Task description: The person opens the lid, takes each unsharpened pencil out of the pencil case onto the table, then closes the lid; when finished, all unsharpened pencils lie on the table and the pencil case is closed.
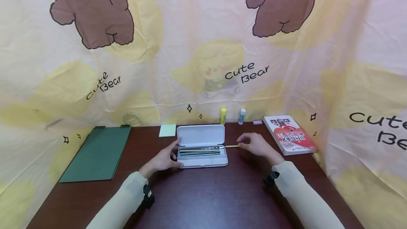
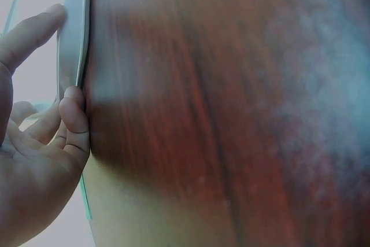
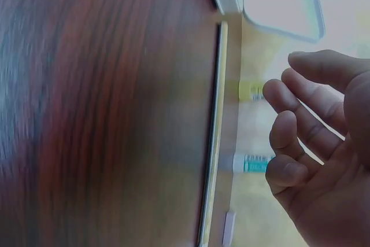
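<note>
A white pencil case [image 1: 202, 166] lies on the table with its lid [image 1: 201, 135] raised. Several pencils [image 1: 198, 152] lie side by side in its long compartment. My left hand [image 1: 163, 158] holds the case's left end, thumb at the front corner and forefinger up by the hinge side; the left wrist view shows the thumb on the case wall [image 2: 72, 33]. A single yellowish pencil [image 3: 214, 137] lies on the table just right of the case. Over it hovers my right hand [image 1: 255, 144], fingers loosely bent and apart from the pencil in the right wrist view.
A red and white book [image 1: 290, 135] lies at the right, near a pink eraser [image 1: 257, 122]. Behind stand a yellow glue stick [image 1: 223, 116] and a white-capped one [image 1: 242, 116]. Sticky notes [image 1: 167, 130] and a green spiral pad [image 1: 98, 154] lie left. A printed curtain [image 1: 178, 63] hangs behind.
</note>
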The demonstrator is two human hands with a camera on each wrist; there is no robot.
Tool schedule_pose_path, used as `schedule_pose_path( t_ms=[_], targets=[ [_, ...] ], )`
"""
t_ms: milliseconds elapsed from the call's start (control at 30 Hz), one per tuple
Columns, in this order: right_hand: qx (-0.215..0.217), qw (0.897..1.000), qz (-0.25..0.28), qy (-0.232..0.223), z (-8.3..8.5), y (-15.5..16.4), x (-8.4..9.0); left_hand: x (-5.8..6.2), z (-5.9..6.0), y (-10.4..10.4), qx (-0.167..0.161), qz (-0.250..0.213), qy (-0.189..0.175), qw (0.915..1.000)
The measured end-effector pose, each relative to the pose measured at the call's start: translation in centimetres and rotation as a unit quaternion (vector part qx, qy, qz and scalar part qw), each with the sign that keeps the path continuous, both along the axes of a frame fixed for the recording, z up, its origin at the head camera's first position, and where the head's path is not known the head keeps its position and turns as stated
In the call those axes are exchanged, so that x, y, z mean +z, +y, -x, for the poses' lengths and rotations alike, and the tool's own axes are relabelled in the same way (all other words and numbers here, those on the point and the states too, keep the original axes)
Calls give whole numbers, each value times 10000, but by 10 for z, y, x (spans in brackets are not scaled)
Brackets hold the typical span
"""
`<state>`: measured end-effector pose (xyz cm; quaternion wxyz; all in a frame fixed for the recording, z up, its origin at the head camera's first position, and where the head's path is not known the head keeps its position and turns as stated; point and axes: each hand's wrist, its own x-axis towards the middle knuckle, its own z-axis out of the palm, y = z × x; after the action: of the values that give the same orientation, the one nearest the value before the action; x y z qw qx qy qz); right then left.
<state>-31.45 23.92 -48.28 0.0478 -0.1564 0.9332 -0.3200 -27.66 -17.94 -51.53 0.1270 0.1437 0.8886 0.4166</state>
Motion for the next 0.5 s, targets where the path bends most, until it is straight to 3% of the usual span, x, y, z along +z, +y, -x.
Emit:
schedule_pose_path(
  t_ms=[233, 500],
  targets=[
    [172, 9998, 66, -118, -6, -28, -1, -1, 1, 0, 15, -29, 19, 10000],
    [551, 9984, -42, 122, -11, -55, -7, 0, 0, 1, -4, 4, -6, 10000]
  ],
)
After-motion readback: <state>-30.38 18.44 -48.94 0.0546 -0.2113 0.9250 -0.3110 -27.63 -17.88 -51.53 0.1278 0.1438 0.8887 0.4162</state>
